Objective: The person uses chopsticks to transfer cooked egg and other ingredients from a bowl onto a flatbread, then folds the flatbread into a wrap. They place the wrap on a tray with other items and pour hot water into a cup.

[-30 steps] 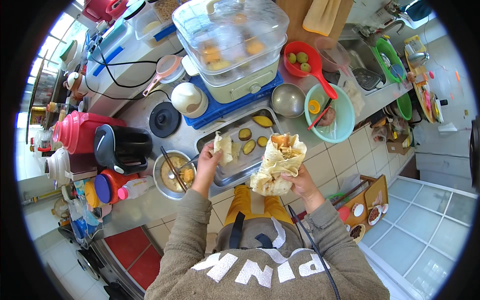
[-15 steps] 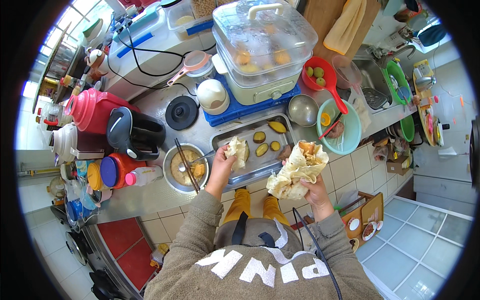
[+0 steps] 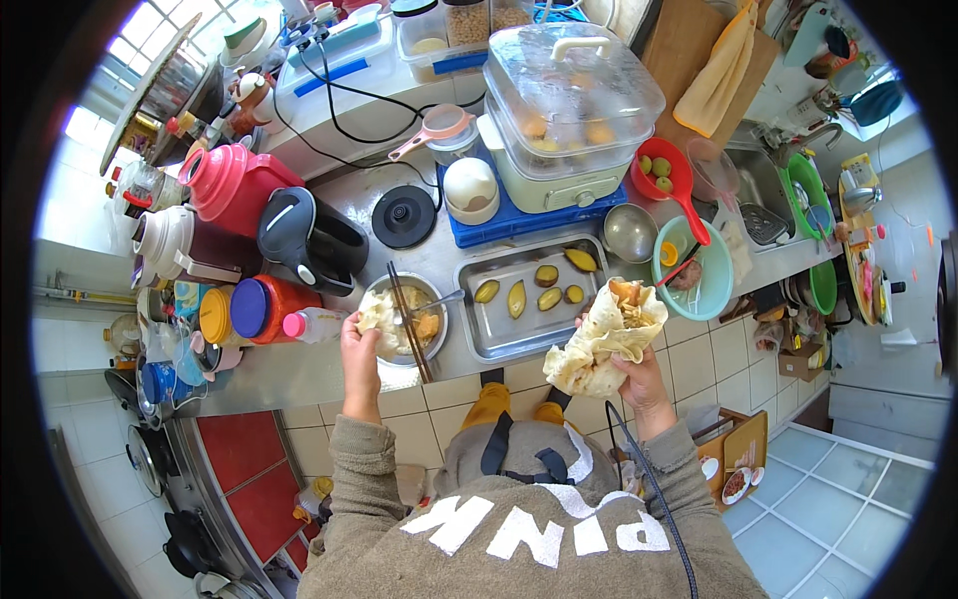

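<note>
My left hand point(image 3: 361, 357) pinches a torn piece of pale flatbread point(image 3: 377, 313) at the left rim of a metal bowl point(image 3: 443, 344). In that bowl are a yellowish mash and an orange lump point(image 3: 427, 327). A metal spoon point(image 3: 439, 305) rests in it, and dark chopsticks point(image 3: 409, 324) lie across it. Closed around a folded flatbread wrap point(image 3: 599, 349), my right hand point(image 3: 644, 387) holds it up in front of the counter edge. Shredded filling and an orange chunk show at the wrap's open top. A steel tray point(image 3: 479, 339) with several cut sweet potato pieces point(image 3: 549, 299) lies between the hands.
Behind the tray, a lidded steamer point(image 3: 559, 190) stands on a blue base. To the right are a red strainer point(image 3: 689, 215), a small steel bowl point(image 3: 631, 234) and a mint basin point(image 3: 733, 262). A black kettle point(image 3: 309, 240) and jars crowd the left.
My left hand has moved left with the flatbread piece, from over the tray to the metal bowl. My right hand still holds the wrap. The view has shifted slightly.
</note>
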`<state>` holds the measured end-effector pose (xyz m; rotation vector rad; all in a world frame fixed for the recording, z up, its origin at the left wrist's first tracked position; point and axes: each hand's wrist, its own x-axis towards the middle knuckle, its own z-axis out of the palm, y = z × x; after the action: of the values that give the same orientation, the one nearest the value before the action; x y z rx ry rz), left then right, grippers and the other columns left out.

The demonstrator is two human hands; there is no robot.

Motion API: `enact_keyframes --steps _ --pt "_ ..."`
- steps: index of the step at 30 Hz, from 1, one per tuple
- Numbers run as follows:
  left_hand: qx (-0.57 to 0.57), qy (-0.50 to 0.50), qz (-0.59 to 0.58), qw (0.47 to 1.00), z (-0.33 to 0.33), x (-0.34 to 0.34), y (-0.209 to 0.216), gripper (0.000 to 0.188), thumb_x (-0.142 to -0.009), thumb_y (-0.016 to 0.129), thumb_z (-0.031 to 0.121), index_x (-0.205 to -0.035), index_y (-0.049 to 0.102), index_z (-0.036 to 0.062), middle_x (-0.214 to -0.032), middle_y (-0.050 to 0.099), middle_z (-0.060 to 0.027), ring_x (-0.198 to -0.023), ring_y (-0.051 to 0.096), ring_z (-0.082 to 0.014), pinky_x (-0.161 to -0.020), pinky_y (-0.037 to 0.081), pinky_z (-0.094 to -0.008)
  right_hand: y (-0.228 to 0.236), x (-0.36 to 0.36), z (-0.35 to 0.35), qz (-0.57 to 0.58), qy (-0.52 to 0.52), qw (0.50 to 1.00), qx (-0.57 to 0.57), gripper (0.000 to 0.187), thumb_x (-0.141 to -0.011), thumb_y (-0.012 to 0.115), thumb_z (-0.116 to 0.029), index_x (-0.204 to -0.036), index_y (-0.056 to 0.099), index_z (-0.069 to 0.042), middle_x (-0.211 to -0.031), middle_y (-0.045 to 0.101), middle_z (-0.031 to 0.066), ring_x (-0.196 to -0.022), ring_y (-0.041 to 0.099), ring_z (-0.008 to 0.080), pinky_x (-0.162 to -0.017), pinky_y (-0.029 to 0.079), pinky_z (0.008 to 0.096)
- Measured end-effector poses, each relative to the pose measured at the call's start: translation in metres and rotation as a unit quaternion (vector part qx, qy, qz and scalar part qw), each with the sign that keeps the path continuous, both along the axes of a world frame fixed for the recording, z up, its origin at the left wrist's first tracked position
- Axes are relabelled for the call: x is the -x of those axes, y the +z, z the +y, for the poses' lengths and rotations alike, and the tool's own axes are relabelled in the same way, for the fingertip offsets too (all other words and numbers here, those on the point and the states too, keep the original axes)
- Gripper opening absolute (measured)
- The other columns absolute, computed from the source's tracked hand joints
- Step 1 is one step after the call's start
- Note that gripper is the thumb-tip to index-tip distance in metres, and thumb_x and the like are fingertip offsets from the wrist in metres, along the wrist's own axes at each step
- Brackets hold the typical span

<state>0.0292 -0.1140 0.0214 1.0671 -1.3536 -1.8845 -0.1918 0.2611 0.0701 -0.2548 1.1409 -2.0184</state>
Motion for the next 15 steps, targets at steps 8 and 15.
enact_keyframes --steps 8,15 --pt "-0.022 0.011 -0.095 0.995 -0.007 -0.028 -0.041 0.041 -0.083 0.053 0.000 -0.124 0.047 -0.0009 -0.112 0.061 -0.0097 -0.097 0.060 -0.0160 -0.086 0.049 -0.0285 -0.010 -0.003 -0.011 -0.013 0.020 0.999 -0.021 0.073 -0.085 0.067 -0.006 -0.149 0.032 -0.004 -0.144 0.048 0.0221 -0.135 0.046 0.0378 -0.111 0.041 0.0489" --pt "-0.109 0.047 -0.091 0.989 -0.004 -0.028 -0.069 0.032 -0.094 0.055 0.015 -0.122 0.050 0.0003 -0.112 0.061 -0.0097 -0.096 0.059 -0.0151 -0.086 0.048 -0.0286 -0.009 -0.006 -0.017 -0.016 0.027 0.999 -0.023 0.073 -0.085 0.068 -0.006 -0.149 0.034 -0.004 -0.143 0.049 0.0236 -0.134 0.047 0.0381 -0.111 0.041 0.0491"
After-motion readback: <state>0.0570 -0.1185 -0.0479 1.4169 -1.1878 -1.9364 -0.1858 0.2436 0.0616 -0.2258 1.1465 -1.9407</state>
